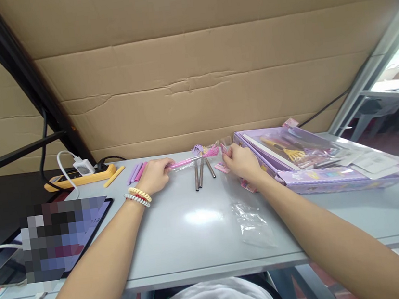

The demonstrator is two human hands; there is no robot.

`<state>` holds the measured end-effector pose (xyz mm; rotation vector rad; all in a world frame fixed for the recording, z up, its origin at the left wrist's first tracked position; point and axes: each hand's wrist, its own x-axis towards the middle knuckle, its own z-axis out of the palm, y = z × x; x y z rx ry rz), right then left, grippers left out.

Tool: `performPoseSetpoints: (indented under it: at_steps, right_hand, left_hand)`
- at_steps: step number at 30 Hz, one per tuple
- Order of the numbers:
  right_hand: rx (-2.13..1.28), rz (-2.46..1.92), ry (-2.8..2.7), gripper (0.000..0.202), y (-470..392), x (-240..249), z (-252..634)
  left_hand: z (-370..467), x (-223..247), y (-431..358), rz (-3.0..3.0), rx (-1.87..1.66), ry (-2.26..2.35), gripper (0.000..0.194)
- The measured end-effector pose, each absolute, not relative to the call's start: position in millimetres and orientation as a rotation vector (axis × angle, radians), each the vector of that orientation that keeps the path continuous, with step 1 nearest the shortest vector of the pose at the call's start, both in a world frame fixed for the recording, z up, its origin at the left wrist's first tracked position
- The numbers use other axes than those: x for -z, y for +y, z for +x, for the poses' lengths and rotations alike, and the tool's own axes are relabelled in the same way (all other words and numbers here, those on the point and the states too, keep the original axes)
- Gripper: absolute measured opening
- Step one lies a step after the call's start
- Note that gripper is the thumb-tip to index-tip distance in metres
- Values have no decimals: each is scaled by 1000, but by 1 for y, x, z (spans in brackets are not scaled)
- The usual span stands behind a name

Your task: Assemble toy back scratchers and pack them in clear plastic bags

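My left hand [154, 175] is closed around the handle end of a pink back scratcher [186, 161], which lies roughly level above the desk. The scratcher's claw-shaped pink head [211, 152] points toward my right hand [240, 162]. Those right fingers pinch a transparent plastic sleeve [225, 142] with a bit of pink card at its end; whether the scratcher's head is still inside the sleeve I cannot tell. Between my hands lie several metal scratcher rods [201, 173], with a purple claw head [197, 149] at the far end. A small pink card [222, 167] is beside my right hand.
An open purple box [334, 176] with packaged scratchers stands at right. A transparent wrapper [253, 225] lies near the desk's front. Purple and pink handles [137, 172], a yellow handle [114, 176], a yellow power strip [109, 171] and a tablet [101, 224] are at left.
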<state>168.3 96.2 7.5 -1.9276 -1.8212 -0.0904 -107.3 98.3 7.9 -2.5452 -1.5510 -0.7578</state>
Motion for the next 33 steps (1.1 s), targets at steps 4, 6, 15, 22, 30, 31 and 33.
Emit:
performPoseSetpoints:
  at_steps: [4,6,15,22,30,31,33]
  right_hand:
    - [143,-1982,-1805,17,96,-9,169]
    - [167,-1986,-1781,18,96,-11,169]
    - [113,-1767,-1677,11,98,-8,172]
    - [-40,-1581,-1551,22,97,-13,172]
    - [-343,-1427,-1363,42,100,-12,175]
    - [-372,-1412,-1348,48,100,-13,175]
    - [-414,-1393,-1322,52,99,-14,175]
  left_hand:
    - [-108,-8,99,-2564,776,-1471,32]
    - [-108,-7,99,-2567,798,-1451,32]
    - [-116,-9,103,-2507,912,-1558,30]
    - [-122,-8,106,-2511,961,-1671,28]
    - [-131,-6,110,-2448,969,-1766,26]
    - [-131,-6,110,-2445,967,-1774,26]
    - [-131,-6,110,-2450,958,-1782,27]
